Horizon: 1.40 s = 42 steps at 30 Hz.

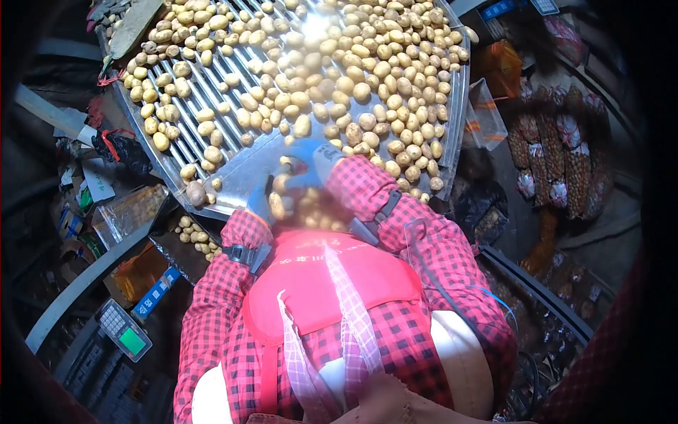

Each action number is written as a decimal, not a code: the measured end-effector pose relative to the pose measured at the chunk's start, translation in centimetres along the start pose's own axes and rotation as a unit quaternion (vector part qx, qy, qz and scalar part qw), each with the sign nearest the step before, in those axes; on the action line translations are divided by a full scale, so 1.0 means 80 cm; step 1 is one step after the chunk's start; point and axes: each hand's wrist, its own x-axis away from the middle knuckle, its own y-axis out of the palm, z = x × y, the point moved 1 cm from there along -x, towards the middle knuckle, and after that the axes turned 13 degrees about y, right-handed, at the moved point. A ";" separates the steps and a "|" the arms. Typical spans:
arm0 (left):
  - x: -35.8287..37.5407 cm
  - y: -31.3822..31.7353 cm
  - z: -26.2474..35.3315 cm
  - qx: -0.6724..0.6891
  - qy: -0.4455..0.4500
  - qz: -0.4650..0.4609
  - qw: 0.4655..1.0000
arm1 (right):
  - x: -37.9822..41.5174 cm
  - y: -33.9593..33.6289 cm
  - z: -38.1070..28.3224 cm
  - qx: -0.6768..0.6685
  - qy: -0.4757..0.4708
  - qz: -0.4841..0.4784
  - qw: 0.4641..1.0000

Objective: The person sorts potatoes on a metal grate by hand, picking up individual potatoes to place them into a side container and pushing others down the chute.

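In blue gloves, both my hands meet at the near end of a metal sorting table [244, 168] spread with potatoes [417, 92]. My left hand [260, 201] is closed around a potato [277, 205] at the lip. Reaching in from the right, my right hand [315, 161] curls its fingers over a small potato [286, 162]; glare blurs its fingertips. Another potato [280, 185] sits between the two hands. Just below them, a blurred heap of potatoes [318, 212] lies close against my red apron [332, 275].
Slatted bars [194, 99] form the table's left part, and a raised metal rim [459, 120] runs along its right. At lower left are a scale with a green display [126, 330] and some potatoes [194, 232]. Filled net bags [558, 155] lie at right, beyond a rail [537, 293].
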 end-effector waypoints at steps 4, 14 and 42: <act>-0.031 -0.057 0.003 -0.086 -0.039 -0.049 0.994 | -0.069 0.030 0.048 0.216 -0.073 0.187 0.956; -0.025 -0.023 -0.001 -0.001 0.007 -0.034 0.999 | -0.046 -0.008 0.006 -0.121 -0.063 0.064 0.989; -0.029 -0.080 0.025 -0.063 0.059 0.056 0.995 | -0.072 -0.197 0.347 0.226 0.365 0.318 0.845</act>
